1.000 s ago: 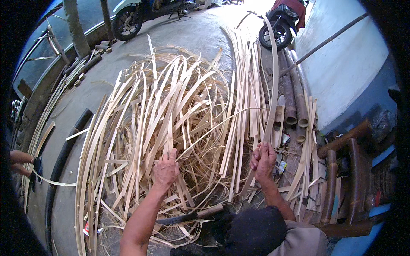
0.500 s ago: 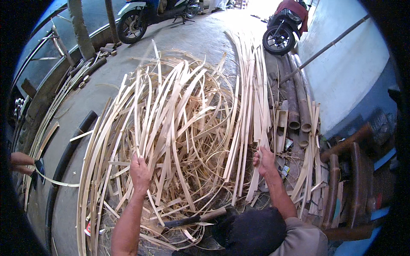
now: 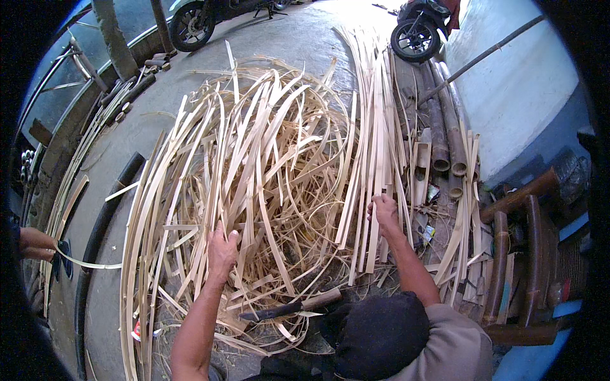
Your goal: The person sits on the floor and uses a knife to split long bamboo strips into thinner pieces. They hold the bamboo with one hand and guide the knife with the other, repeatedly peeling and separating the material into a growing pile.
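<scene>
My left hand [image 3: 223, 252] is closed at the near edge of a loose heap of pale bamboo strips [image 3: 270, 133], apparently round one strip. Farther right, my right hand [image 3: 384, 214] grips a strip on a straighter bundle of bamboo strips [image 3: 375, 127], its fingers curled round it. What lies inside each palm is hidden. Between my forearms a large knife [image 3: 270, 312] with a dark blade and a wooden handle rests on the ground among shavings. A dark rounded shape [image 3: 381, 336] covers the lower middle.
Bamboo poles [image 3: 438, 146] lie along the right wall, with a dark wooden bench [image 3: 534, 273] nearer. Motorbikes [image 3: 416, 38] stand at the back. A black pipe-like length [image 3: 95, 254] lies left. Another person's sandalled feet [image 3: 60, 257] show at the left edge.
The whole scene has shifted up in the picture. My right hand has moved slightly left along the bundle, my left hand slightly right. Both stay closed.
</scene>
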`<state>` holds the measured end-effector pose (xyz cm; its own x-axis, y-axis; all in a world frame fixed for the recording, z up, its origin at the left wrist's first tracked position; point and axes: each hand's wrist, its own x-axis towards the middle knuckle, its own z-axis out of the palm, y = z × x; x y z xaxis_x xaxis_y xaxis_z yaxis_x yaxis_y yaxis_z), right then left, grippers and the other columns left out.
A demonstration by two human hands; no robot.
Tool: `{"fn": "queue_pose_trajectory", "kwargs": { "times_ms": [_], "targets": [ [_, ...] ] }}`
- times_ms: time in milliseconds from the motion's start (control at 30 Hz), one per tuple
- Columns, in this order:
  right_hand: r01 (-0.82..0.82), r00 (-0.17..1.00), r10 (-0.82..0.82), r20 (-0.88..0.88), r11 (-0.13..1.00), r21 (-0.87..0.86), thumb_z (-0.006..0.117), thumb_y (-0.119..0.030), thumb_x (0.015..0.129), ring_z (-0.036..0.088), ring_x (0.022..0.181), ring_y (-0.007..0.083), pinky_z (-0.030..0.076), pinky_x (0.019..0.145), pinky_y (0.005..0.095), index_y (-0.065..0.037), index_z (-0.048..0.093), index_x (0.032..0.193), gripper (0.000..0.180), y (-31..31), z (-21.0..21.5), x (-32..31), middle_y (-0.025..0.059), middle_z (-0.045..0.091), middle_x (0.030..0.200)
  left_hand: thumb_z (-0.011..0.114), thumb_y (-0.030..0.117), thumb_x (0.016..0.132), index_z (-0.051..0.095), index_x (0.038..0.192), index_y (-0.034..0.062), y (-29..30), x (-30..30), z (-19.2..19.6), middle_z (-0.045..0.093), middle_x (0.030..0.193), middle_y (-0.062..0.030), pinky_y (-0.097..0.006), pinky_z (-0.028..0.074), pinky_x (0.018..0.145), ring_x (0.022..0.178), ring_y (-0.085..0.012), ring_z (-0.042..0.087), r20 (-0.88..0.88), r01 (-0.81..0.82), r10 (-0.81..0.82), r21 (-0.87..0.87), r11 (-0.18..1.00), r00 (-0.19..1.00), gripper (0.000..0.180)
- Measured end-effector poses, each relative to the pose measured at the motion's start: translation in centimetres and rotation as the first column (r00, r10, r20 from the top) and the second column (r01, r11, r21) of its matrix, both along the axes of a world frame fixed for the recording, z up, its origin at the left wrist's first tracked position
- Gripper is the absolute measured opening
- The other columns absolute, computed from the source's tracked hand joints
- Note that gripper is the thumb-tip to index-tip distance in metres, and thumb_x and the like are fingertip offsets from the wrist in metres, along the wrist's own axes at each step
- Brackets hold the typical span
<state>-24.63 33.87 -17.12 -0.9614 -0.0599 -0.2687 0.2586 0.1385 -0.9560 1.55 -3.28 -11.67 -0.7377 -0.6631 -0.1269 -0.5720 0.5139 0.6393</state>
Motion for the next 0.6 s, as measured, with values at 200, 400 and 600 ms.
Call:
{"fn": "queue_pose_trajectory", "kwargs": {
  "times_ms": [200, 400, 600],
  "targets": [
    [0.038, 0.976, 0.118, -0.184, 0.738, 0.673, 0.056, -0.032, 0.093, 0.064, 0.086, 0.0408, 0.046, 0.076, 0.0521, 0.006, 0.057, 0.087, 0.039, 0.0, -3.1, -0.2, 0.0287, 0.062, 0.088, 0.060, 0.032, 0.091, 0.044, 0.144, -0.0052, -0.2, 0.0, -1.3, 0.053, 0.126, -0.0282, -0.043, 0.040, 0.106, 0.118, -0.0402, 0.054, -0.052, 0.005, -0.002, 0.051, 0.999, 0.999, 0.067],
    [0.040, 0.968, 0.103, -0.231, 0.840, 0.541, 0.059, -0.034, 0.092, 0.062, 0.106, 0.0432, 0.048, 0.091, 0.0478, 0.007, 0.050, 0.125, 0.054, -0.7, -3.8, 2.2, 0.0334, 0.061, 0.112, 0.061, 0.031, 0.091, 0.044, 0.145, -0.0035, -0.5, 0.0, -1.9, 0.051, 0.132, -0.0279, -0.043, 0.039, 0.108, 0.123, -0.0398, 0.052, -0.046, 0.000, 0.003, 0.064, 0.998, 0.999, 0.067],
    [-0.049, 0.964, 0.180, -0.193, 0.842, 0.538, 0.063, -0.029, 0.087, 0.065, 0.091, 0.0333, 0.050, 0.082, 0.0453, 0.006, 0.060, 0.106, 0.040, 0.0, -4.2, 2.5, 0.0213, 0.067, 0.096, 0.062, 0.031, 0.090, 0.044, 0.145, -0.0015, -0.6, 0.1, -2.2, 0.052, 0.131, -0.0263, -0.043, 0.040, 0.107, 0.121, -0.0384, 0.053, -0.065, 0.002, 0.003, 0.081, 0.997, 0.998, 0.066]
  ]
}}
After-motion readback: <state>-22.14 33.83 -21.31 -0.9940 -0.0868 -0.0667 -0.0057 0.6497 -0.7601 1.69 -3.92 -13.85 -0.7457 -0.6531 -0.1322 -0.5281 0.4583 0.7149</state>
